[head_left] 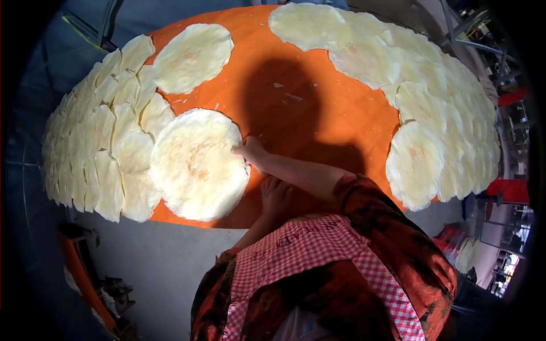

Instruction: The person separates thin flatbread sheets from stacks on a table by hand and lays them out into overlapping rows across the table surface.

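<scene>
A large round flatbread point(196, 165), pale with browned spots in its middle, lies on the orange cloth point(352, 125). My right hand point(252, 153) reaches across to the left and pinches its right edge between thumb and fingers. In the shade just below, my left hand point(276, 194) rests at the front of the cloth with its fingers loosely apart, holding nothing. Another flatbread point(194, 58) lies farther back on the left. Overlapping flatbreads point(105, 133) cover the left end, beside the pinched one.
More overlapping flatbreads point(432, 79) spread over the back and right end of the table. A single round flatbread point(415, 165) lies at their front edge. Small white scraps dot the cloth. Grey floor point(165, 267) shows in front, with a dark-and-orange object point(85, 273) at lower left.
</scene>
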`<state>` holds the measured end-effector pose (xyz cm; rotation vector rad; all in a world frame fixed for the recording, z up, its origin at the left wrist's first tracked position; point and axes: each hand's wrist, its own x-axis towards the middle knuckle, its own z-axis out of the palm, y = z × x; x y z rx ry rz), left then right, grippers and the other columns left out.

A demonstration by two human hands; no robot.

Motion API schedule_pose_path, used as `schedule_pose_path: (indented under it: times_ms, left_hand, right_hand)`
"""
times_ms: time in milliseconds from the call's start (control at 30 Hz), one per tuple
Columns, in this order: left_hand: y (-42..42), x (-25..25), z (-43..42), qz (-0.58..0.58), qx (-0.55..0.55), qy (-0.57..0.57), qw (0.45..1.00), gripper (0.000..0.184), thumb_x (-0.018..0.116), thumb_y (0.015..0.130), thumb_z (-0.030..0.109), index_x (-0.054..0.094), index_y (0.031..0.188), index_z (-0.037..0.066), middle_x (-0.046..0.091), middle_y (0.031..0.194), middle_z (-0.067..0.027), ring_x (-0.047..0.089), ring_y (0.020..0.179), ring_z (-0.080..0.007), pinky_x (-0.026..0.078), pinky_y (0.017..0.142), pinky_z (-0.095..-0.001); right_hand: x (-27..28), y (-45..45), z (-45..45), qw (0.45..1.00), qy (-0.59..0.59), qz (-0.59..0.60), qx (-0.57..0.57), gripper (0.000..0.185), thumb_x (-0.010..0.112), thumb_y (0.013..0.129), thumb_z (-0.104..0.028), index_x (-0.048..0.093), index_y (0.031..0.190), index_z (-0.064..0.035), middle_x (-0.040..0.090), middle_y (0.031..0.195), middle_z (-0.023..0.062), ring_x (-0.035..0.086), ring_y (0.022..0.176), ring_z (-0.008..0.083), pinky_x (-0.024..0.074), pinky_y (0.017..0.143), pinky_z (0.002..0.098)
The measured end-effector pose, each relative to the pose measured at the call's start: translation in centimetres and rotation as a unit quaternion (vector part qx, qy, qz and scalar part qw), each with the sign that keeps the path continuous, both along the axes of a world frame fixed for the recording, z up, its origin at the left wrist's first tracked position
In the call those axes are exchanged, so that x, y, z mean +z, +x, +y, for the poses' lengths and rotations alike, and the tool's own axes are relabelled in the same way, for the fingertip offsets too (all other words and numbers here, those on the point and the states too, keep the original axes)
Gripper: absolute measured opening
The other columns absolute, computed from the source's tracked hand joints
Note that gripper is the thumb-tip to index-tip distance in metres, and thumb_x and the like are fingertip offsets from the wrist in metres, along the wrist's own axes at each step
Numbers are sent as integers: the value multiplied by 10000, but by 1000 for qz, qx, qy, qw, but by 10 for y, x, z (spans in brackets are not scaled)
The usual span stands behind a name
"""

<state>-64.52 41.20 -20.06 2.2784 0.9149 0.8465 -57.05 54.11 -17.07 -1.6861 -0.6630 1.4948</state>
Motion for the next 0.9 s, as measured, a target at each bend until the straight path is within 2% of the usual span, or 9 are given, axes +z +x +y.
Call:
schedule_pose_path:
  times_ms: [133, 300, 400, 500, 600, 700, 800, 867, 900]
  left_hand:
    - [-54, 26, -3, -108, -46, -206, 971, 153, 670, 740, 73, 624, 885, 52, 621, 892, -101, 607, 856, -261, 486, 768, -358]
    - [-171, 34, 20, -209, 17, -298, 931, 60, 615, 839, 64, 621, 889, 31, 657, 859, -94, 630, 815, -186, 511, 740, -311]
    - [-210, 70, 49, -362, 69, -480, 796, 170, 498, 954, 185, 607, 985, 59, 657, 937, -87, 625, 869, -192, 510, 794, -348]
    - [-223, 82, 93, -558, -5, -623, 548, 418, 409, 976, 425, 546, 1147, 69, 579, 1175, -127, 546, 1095, -273, 433, 955, -422]
    - [-215, 97, 118, -635, -118, -622, 443, 521, 387, 967, 485, 480, 1256, 62, 524, 1270, -146, 491, 1177, -325, 391, 1007, -463]
    - [-197, 45, 153, -639, -322, -523, 463, 585, 368, 976, 463, 308, 1406, 71, 381, 1416, -136, 414, 1267, -284, 349, 1055, -466]
    - [-183, 15, 138, -591, -269, -545, 530, 590, 357, 976, 474, 308, 1405, 72, 397, 1401, -134, 439, 1242, -281, 374, 1036, -449]
    - [-175, 9, 121, -554, -232, -568, 563, 594, 350, 976, 481, 308, 1405, 73, 408, 1390, -132, 455, 1226, -279, 391, 1023, -437]
    - [-172, 9, 115, -538, -223, -575, 575, 596, 346, 976, 485, 307, 1405, 73, 413, 1385, -132, 463, 1217, -277, 399, 1017, -431]
  right_hand:
    - [-30, -31, 16, 993, -41, 108, -9, 374, 726, 722, -113, 592, 985, 117, 653, 895, 180, 646, 753, 270, 521, 648, 364]
    - [19, -20, 64, 954, 208, -167, 139, 337, 697, 713, -140, 647, 1000, 30, 668, 924, 132, 637, 844, 241, 508, 750, 363]
    - [165, -29, 93, 890, 287, -293, 200, 287, 676, 722, -120, 643, 985, -10, 665, 939, 120, 629, 832, 241, 500, 769, 371]
    - [289, -52, 54, 730, 428, -438, 303, 219, 633, 747, -47, 621, 962, -9, 649, 957, 119, 618, 832, 283, 502, 761, 375]
    - [317, -61, -17, 617, 486, -505, 357, 209, 592, 743, 38, 589, 949, 0, 614, 976, 124, 602, 882, 337, 512, 745, 370]
    - [288, -49, -82, 625, 445, -517, 378, 287, 573, 713, 72, 603, 979, -29, 619, 1035, 106, 600, 976, 308, 506, 782, 380]
    - [226, -11, -126, 600, 286, -635, 395, 540, 563, 692, 97, 574, 1193, -106, 537, 1278, 112, 481, 1215, 300, 402, 986, 424]
    - [191, -14, -150, 673, 17, -648, 356, 650, 560, 741, 41, 436, 1361, -108, 369, 1445, 139, 363, 1331, 299, 292, 1101, 418]
    - [174, -12, -147, 717, 98, -576, 379, 633, 591, 765, -21, 418, 1370, -90, 350, 1457, 140, 352, 1335, 318, 292, 1105, 401]
